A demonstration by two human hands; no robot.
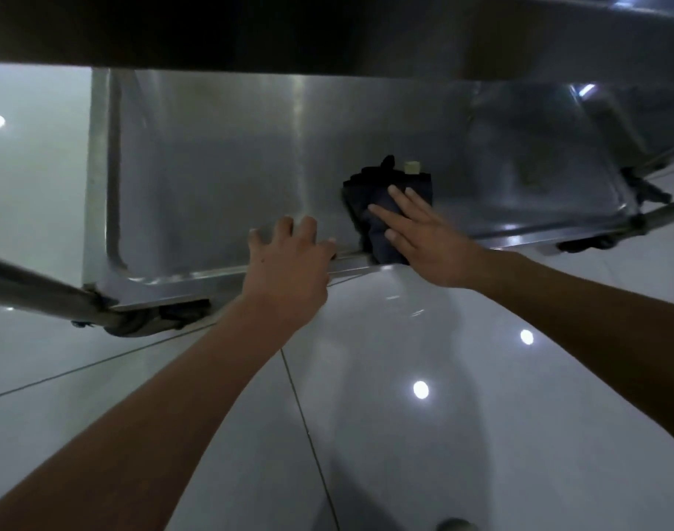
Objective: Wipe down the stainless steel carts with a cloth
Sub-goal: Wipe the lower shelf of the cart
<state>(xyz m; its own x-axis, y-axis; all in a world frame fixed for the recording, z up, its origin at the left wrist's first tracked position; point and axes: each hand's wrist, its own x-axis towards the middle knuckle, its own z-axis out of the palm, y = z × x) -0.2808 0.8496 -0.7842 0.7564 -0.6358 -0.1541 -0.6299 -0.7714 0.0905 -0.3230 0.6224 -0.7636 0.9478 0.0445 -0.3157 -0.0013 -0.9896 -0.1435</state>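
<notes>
- The left hand [289, 258] reached forward on a bare, nearly straight arm, palm down, fingers curled over a metal edge [350, 258].
- The right hand [423, 239] lay just to its right and slightly farther forward, apart from it, fingers straight and spread, pressing flat on a dark cloth [381, 208].
- The right forearm, also bare, came in from the right.

Right hand [423, 239] presses cloth [381, 201] onto cart shelf [220, 166].

Glossy white tile floor [404, 435] — ceiling-light reflections.
</notes>
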